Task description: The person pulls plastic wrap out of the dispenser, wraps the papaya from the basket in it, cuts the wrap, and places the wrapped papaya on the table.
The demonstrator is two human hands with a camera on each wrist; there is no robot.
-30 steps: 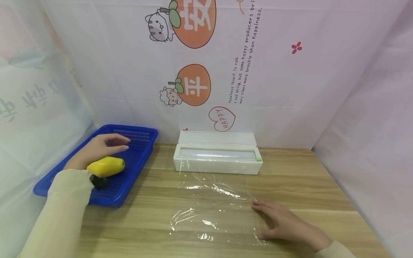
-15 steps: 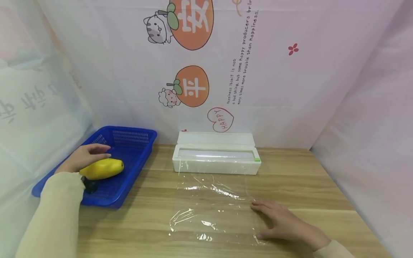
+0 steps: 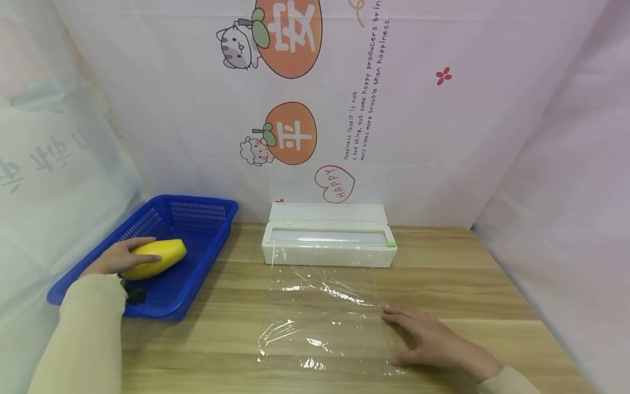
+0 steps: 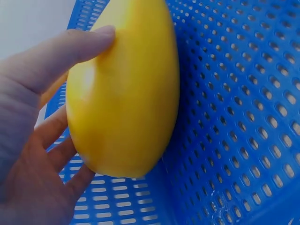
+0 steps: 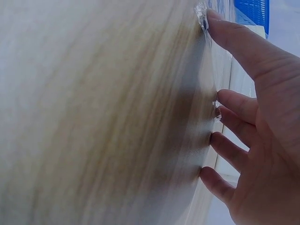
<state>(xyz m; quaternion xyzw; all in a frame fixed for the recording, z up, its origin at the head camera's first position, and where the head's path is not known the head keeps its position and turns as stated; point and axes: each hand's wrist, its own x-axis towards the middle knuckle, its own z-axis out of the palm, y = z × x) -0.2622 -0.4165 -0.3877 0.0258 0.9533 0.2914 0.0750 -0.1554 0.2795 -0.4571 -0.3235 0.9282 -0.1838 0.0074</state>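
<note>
In the blue basket at the left, my left hand (image 3: 118, 256) grips a smooth yellow papaya (image 3: 164, 254). The left wrist view shows the thumb over one side of the papaya (image 4: 129, 93) and the other fingers around its far side. A sheet of clear cling film (image 3: 315, 323) lies on the table, stretched out from a white dispenser box (image 3: 330, 256) with its lid up. My right hand (image 3: 435, 342) rests at the film's right edge, fingers spread. In the right wrist view, the thumb and fingertips of that hand (image 5: 262, 122) press the film's crinkled edge against the tabletop.
The blue basket (image 3: 206, 268) has perforated walls and stands at the table's back left. A green slider (image 3: 391, 244) sits at the right end of the dispenser. Printed white cloth (image 3: 403, 120) hangs behind and at both sides of the wooden table (image 3: 443, 273).
My left hand has lowered in the basket from above the papaya and taken hold of it, and the papaya has tilted slightly. The right hand stays at the film's edge.
</note>
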